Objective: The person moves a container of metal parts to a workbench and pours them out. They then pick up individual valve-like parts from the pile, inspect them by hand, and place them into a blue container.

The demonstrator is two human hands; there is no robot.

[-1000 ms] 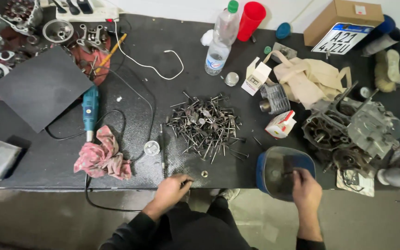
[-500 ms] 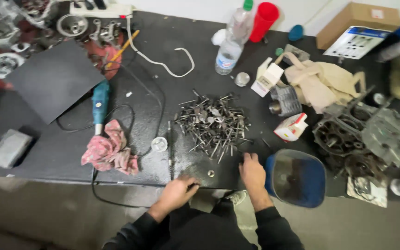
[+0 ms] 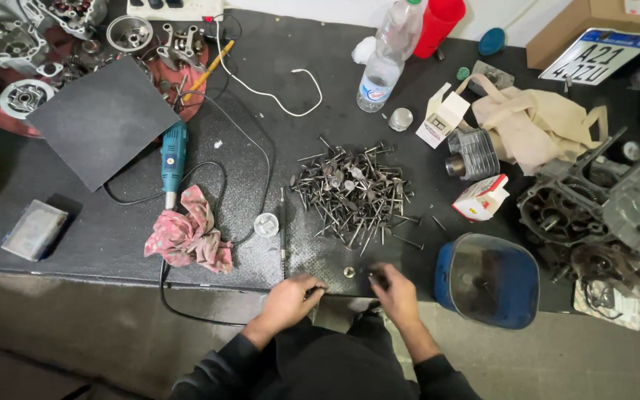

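Two bare hands rest at the near edge of the black mat (image 3: 112, 222), lower centre of the frame: left hand (image 3: 288, 299) with fingers curled together on the mat edge, nothing visibly gripped; right hand (image 3: 394, 292) with fingertips pinched on a small dark part, too small to identify. Small metal ring (image 3: 349, 272) lies between them, apart from both. Pile of engine valves (image 3: 353, 191) sits just above at centre; blue container (image 3: 489, 279) right of the right hand, pink rag (image 3: 188, 233) to the left.

Even, fairly bright light falls from above onto my dark desk (image 3: 112, 230), and shadows stay short and soft. Beyond my right hand (image 3: 395, 293) the blue tub's (image 3: 489, 281) clear lid shows pale glare. Focus is sharp; the edges bow slightly.
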